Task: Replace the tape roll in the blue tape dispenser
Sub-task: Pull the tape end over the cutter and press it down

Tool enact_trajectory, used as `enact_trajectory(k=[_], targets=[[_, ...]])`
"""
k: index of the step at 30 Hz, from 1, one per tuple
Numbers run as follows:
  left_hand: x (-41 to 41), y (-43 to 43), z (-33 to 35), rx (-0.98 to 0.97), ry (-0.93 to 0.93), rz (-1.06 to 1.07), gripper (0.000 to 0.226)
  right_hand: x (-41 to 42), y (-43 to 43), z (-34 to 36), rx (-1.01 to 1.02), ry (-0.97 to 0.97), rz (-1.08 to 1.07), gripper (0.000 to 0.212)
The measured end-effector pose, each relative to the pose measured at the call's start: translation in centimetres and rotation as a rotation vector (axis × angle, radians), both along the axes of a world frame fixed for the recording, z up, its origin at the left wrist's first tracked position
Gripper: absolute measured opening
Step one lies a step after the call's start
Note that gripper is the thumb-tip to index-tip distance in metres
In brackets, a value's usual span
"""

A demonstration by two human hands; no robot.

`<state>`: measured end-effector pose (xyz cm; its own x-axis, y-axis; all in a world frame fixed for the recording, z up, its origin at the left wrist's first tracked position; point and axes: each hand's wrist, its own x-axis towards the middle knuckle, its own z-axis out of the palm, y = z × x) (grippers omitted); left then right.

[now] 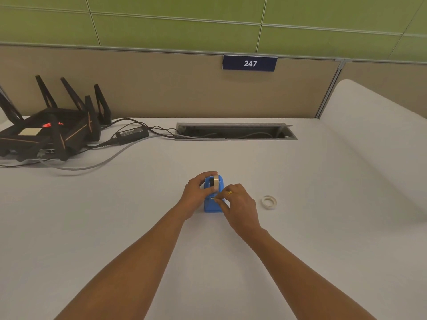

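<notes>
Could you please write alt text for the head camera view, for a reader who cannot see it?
On a white desk, a person's left hand grips a blue tape dispenser holding a tape roll, while the right hand pinches at its front. A nearly empty roll lies to the right; a black router sits far left.

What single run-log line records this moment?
left hand: steadies blue plastic tape dispenser | right hand: pinches tape end | loose white tape ring: on table, right
</notes>
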<state>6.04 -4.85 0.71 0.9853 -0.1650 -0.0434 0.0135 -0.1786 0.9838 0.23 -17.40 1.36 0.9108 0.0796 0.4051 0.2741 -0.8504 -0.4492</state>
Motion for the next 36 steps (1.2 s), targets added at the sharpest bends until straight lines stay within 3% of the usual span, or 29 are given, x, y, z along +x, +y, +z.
enact_trajectory(k=[6, 20, 36], targets=[[0.0, 0.0, 0.0, 0.006, 0.001, 0.007, 0.042, -0.5, 0.1, 0.2, -0.113, -0.143, 0.007, 0.009], [-0.2, 0.0, -0.1, 0.046, -0.005, 0.032, 0.044, -0.9, 0.1, -0.2, -0.247, -0.367, -0.012, 0.022], [-0.3, 0.1, 0.0, 0.035, -0.001, 0.026, 0.044, -0.6, -0.8, -2.1, -0.113, -0.155, 0.012, 0.016]])
